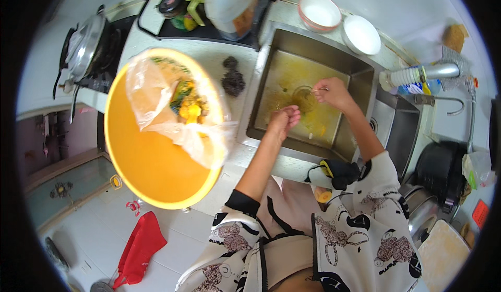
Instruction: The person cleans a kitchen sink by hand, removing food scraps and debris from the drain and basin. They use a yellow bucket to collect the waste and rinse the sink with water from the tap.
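Both my hands are over a stainless-steel sink (250,133) holding shallow, yellowish water and food scraps. My left hand (285,120) is low over the near left part, fingers curled; any small thing inside them is hidden. Farther right, my right hand (332,92) has its fingertips pinched together beside the round drain (303,96). A small shiny bit shows at those fingertips, too small to name. To my left is a large yellow bucket (156,170). A clear plastic bag (146,92) with food waste (190,104) hangs inside its rim.
Dark scouring pads (233,82) lie left of the sink. Two white bowls (319,14) (362,35) stand behind it. A black rack (209,43) holds bottles. A lidded pan (88,45) sits on the stove at far left. Black gloves (340,172) rest on the front edge.
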### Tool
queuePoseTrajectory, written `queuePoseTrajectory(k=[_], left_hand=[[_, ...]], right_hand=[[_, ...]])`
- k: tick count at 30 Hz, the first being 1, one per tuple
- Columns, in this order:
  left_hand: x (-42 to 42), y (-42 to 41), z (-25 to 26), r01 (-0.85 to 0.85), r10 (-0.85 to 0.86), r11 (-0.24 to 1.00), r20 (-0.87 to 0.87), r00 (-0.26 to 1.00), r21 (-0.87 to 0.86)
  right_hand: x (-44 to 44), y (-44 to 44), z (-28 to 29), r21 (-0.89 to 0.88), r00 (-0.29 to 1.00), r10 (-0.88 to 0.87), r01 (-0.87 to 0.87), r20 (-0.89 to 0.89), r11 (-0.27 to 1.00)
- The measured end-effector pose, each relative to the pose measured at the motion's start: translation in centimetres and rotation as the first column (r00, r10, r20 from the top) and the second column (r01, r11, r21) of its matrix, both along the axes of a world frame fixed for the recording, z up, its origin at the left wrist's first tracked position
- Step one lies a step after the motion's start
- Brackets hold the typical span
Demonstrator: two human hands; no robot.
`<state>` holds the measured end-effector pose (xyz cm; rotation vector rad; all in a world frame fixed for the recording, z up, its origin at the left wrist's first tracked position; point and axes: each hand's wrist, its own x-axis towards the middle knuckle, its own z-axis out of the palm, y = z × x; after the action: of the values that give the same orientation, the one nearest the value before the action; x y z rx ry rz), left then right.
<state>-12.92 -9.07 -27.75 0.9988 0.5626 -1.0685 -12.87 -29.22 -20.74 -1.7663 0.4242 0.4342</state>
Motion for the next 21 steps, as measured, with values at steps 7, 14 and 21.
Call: queuePoseTrajectory(k=[7,14,21], left_hand=[[-0.5,-0.8,2.1,-0.019,0.019,1.000,0.024,1.000,-0.006],[-1.5,-1.9,4.8,-0.154,0.157,0.831,-0.040,0.987,-0.534],[1.2,-0.3,3.2,0.105,-0.109,0.993,0.076,0.991,0.062]], right_hand=[[3.3,13.2,20.8,0.138,0.886,-0.035,-0.033,0.462,0.990],[7.8,22.5,21.5,-0.667,0.577,0.743,-0.409,0.339,0.622],[7.2,16.7,20.1,-0.045,0.726,0.205,-0.234,0.656,0.971]])
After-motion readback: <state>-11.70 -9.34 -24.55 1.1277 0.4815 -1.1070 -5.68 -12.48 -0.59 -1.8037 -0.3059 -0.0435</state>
